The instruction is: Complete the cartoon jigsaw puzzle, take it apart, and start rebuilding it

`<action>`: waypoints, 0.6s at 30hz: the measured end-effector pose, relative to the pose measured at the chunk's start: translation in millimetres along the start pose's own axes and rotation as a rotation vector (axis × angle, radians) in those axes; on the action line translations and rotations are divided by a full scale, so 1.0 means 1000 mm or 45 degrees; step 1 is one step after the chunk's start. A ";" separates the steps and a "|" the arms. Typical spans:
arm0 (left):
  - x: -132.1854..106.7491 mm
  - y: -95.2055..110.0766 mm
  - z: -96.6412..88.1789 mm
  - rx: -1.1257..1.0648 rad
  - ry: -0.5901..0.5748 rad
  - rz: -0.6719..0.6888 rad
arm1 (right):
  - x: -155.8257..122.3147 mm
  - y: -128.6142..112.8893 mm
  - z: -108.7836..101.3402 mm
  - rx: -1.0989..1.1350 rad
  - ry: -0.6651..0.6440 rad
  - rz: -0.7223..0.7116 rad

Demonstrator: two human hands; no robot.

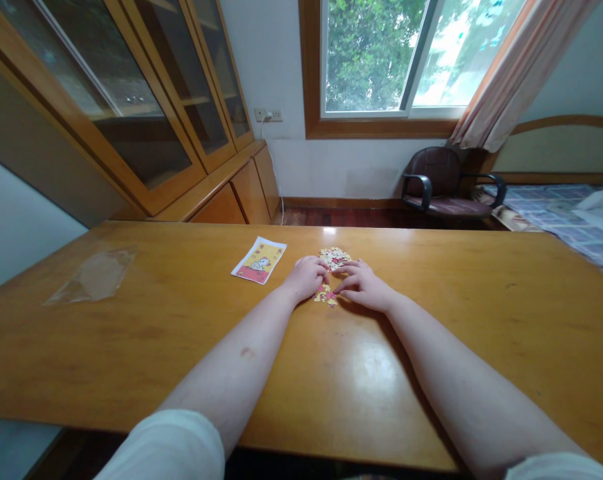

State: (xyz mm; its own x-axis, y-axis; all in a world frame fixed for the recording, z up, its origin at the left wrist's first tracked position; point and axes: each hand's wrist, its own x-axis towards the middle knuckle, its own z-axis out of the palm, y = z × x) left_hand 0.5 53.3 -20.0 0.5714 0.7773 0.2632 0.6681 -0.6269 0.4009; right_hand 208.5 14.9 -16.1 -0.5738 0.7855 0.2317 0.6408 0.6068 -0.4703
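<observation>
Small jigsaw puzzle pieces lie in two groups: a denser, mostly pale pile (334, 256) farther away and a looser yellow and pink group (325, 295) nearer me. My left hand (308, 275) rests at the left of both groups, its fingers curled in among the pieces; what they hold, if anything, is hidden. From the right, my right hand (360, 283) reaches in with its fingers apart, the tips beside the pieces. A picture card (260, 261) with a white cartoon animal on yellow and pink lies left of my left hand.
A clear plastic bag (94, 277) lies flat on the left of the wooden table (181, 347). Beyond the far edge are a glass-door cabinet (221, 173), a brown armchair (439, 180) and a bed (571, 213). A window is in the far wall.
</observation>
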 end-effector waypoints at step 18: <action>-0.002 0.001 -0.004 0.098 0.072 -0.181 | 0.004 0.013 0.004 -0.038 0.275 0.044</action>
State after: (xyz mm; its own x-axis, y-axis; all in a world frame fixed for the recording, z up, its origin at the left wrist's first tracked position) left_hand -2.1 51.2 -16.7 0.4423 0.8589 0.2581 0.7763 -0.5108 0.3694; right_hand 212.6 25.0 -24.4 -0.4305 0.8119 0.3943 0.6748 0.5797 -0.4568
